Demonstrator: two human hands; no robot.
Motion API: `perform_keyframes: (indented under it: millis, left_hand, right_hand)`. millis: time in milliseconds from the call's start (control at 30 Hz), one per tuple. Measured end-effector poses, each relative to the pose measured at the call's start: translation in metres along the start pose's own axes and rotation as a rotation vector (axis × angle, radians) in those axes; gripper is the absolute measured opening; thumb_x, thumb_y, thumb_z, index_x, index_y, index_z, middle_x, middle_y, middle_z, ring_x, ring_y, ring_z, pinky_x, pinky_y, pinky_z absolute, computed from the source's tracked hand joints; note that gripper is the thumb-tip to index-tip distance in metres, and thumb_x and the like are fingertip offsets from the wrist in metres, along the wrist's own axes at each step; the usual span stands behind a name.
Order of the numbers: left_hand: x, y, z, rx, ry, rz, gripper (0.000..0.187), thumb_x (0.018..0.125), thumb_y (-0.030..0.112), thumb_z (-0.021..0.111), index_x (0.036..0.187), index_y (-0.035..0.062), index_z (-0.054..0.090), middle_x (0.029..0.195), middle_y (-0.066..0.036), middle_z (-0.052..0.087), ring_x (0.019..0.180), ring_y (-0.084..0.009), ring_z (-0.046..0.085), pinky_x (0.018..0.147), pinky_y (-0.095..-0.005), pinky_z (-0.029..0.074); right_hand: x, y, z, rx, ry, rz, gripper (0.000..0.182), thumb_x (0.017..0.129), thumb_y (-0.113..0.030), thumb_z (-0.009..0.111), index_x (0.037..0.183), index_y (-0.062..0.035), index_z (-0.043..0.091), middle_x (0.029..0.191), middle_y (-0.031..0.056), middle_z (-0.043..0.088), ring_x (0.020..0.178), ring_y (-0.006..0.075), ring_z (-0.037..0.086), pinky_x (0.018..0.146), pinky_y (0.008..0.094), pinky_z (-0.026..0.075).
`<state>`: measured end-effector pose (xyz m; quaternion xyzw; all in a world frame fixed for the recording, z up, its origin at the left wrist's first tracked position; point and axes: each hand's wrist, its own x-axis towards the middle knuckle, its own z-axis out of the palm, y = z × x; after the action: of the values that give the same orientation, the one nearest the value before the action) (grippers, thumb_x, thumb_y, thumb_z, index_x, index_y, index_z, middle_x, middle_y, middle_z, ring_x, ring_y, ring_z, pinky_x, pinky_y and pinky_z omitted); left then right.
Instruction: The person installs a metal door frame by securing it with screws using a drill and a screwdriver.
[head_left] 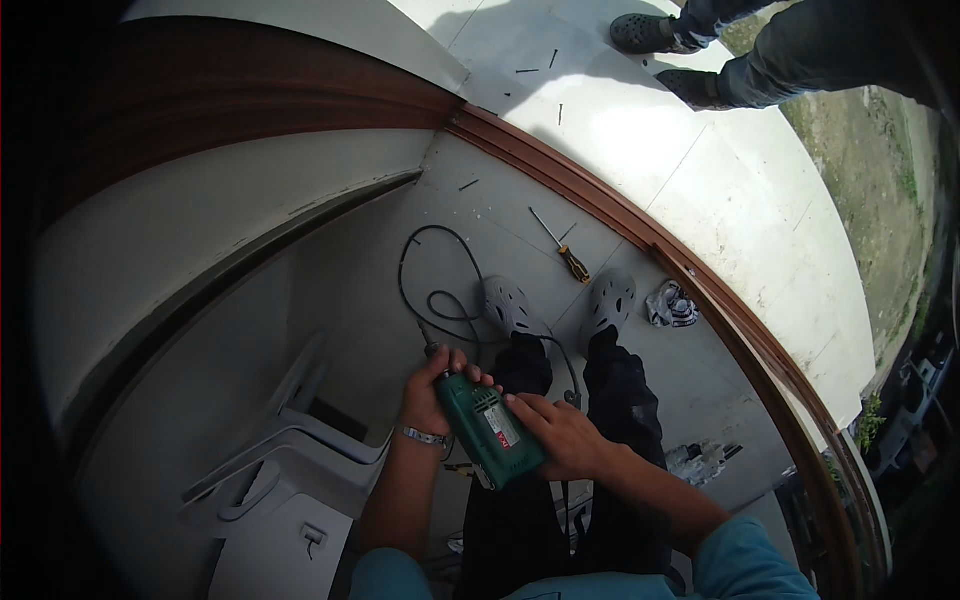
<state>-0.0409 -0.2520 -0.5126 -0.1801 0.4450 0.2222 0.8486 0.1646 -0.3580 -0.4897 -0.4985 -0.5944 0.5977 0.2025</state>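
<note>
A green power drill (492, 432) is held in front of my legs, its chuck end pointing up and to the left. My left hand (432, 395) wraps around the front of the drill, just behind the chuck (432, 348). On the other side, my right hand (568, 438) is closed against the drill body, its fingers lying along the edge. The drill's handle is hidden from view. A black power cord (402, 262) loops across the floor beyond the drill. A screwdriver (572, 262) with a yellow and black handle lies on the tiles past my feet.
A brown door-frame sill (580, 190) crosses the floor ahead. Several screws (560, 113) lie beyond it, near another person's shoes (645, 34). A crumpled striped bag (671, 304) sits by my right shoe. A white plastic chair (290, 450) stands at left.
</note>
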Motion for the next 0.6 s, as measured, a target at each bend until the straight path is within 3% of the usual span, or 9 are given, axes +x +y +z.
perform_keyframes:
  millis: [100,133,200,300,500,533,600]
  left_hand:
    - [0.008,-0.003,-0.003,0.126,0.058,-0.063,0.030,0.092,0.031,0.060,0.071,0.0105,0.053,0.072,-0.008,0.061,0.084,-0.0289,0.066,0.086,-0.0509,0.051]
    - [0.012,-0.007,-0.008,0.095,0.199,-0.087,0.031,0.090,0.028,0.064,0.067,0.0115,0.051,0.064,-0.007,0.059,0.074,-0.0261,0.065,0.079,-0.0473,0.053]
    - [0.015,-0.014,-0.004,0.116,0.257,-0.090,0.030,0.089,0.026,0.065,0.066,0.0120,0.051,0.061,-0.006,0.058,0.070,-0.0246,0.064,0.078,-0.0460,0.053]
    - [0.017,-0.019,0.002,0.137,0.348,-0.098,0.029,0.089,0.021,0.065,0.065,0.0130,0.050,0.057,-0.005,0.055,0.063,-0.0216,0.062,0.074,-0.0432,0.052]
    - [0.012,-0.022,-0.002,0.121,0.366,-0.138,0.029,0.089,0.021,0.065,0.065,0.0132,0.049,0.056,-0.004,0.053,0.063,-0.0213,0.061,0.075,-0.0422,0.051]
    - [0.011,-0.021,-0.002,0.131,0.355,-0.153,0.031,0.092,0.023,0.060,0.064,0.0118,0.053,0.056,-0.003,0.054,0.065,-0.0211,0.062,0.079,-0.0431,0.051]
    - [0.011,-0.017,-0.001,0.141,0.346,-0.161,0.036,0.095,0.026,0.054,0.062,0.0103,0.057,0.056,-0.002,0.054,0.068,-0.0209,0.064,0.083,-0.0440,0.051]
  right_hand:
    - [-0.011,0.012,0.003,-0.247,-0.097,-0.057,0.100,0.057,-0.019,0.079,0.143,-0.0058,0.030,0.112,0.0088,0.056,0.088,0.0216,0.063,0.071,0.0341,0.043]
    - [-0.013,0.015,0.004,-0.248,-0.099,-0.060,0.100,0.057,-0.019,0.079,0.143,-0.0058,0.030,0.112,0.0088,0.056,0.088,0.0216,0.063,0.071,0.0341,0.043]
    - [-0.016,0.017,0.009,-0.286,-0.115,-0.057,0.104,0.054,-0.022,0.080,0.143,-0.0041,0.029,0.097,0.0047,0.057,0.078,0.0181,0.063,0.068,0.0325,0.040]
    - [-0.024,0.019,0.015,-0.266,-0.117,-0.048,0.106,0.053,-0.022,0.080,0.143,-0.0022,0.029,0.091,0.0046,0.055,0.076,0.0194,0.062,0.068,0.0335,0.040]
    - [-0.029,0.015,0.023,-0.245,-0.166,-0.020,0.105,0.053,-0.022,0.080,0.142,-0.0010,0.030,0.096,0.0064,0.056,0.077,0.0205,0.062,0.067,0.0337,0.040]
    - [-0.029,0.014,0.024,-0.241,-0.166,-0.020,0.105,0.053,-0.022,0.080,0.142,-0.0010,0.030,0.096,0.0064,0.056,0.077,0.0205,0.062,0.067,0.0337,0.040]
    - [-0.027,0.014,0.025,-0.207,-0.019,-0.069,0.102,0.053,-0.020,0.079,0.141,-0.0007,0.032,0.106,0.0087,0.057,0.082,0.0216,0.063,0.069,0.0343,0.042]
